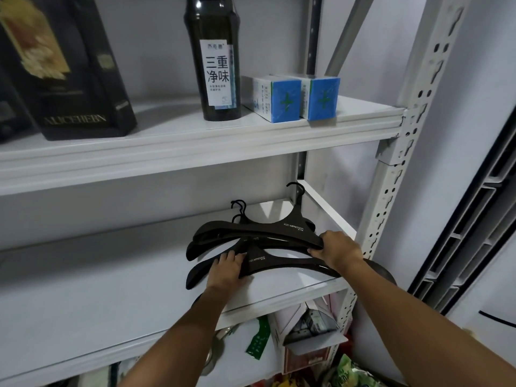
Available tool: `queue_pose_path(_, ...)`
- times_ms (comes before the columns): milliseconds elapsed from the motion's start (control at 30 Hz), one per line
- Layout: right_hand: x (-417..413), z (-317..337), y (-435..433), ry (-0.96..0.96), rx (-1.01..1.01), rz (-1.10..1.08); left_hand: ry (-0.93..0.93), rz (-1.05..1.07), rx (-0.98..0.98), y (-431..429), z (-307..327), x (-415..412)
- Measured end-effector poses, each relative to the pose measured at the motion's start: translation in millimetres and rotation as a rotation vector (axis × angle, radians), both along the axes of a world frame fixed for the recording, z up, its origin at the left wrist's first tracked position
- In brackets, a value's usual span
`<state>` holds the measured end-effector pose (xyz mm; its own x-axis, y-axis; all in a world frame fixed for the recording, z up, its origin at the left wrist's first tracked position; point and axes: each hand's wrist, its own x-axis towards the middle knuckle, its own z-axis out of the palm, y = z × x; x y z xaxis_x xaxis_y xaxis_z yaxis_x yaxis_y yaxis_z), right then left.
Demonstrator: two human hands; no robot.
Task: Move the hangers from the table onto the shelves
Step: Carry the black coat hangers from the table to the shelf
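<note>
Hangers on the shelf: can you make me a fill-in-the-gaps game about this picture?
The curved plastic hangers on the white metal shelf are ____ in colour. The tall dark bottle with a white label stands one level ____ them. Beside it are ____ blue-and-white boxes.
Missing words: black, above, two.

White metal shelving; places given from perforated upright post (402,152).
Upper shelf (167,152), bracketed to post:
- two blue-and-white boxes (282,101) nearest post, side by side, touching
- dark bottle (213,60) upright, just beyond boxes, away from post
- black box (69,79) with gold lettering farthest from post, upright

Middle shelf (97,289), next level down post:
- black hangers (268,230) stacked flat at end near post, overlapping, hooks toward back wall
</note>
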<state>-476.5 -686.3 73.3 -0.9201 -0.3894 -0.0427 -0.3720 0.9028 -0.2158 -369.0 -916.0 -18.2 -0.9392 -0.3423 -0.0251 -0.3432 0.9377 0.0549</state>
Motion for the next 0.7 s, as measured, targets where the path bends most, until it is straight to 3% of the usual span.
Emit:
queue_pose_path(233,35,22,-23,0.025,0.023,-0.001,0.022,-0.102,-0.012,1,16,47)
queue_pose_path(400,73,39,-52,0.027,0.043,-0.007,0.016,-0.251,0.140,-8,33,92)
queue_pose_path(533,105,47,-79,0.032,0.053,0.003,0.105,-0.237,0.214,-23,57,134)
queue_pose_path(700,147,49,-111,0.029,0.066,0.023,0.194,-0.238,0.151,-52,92,186)
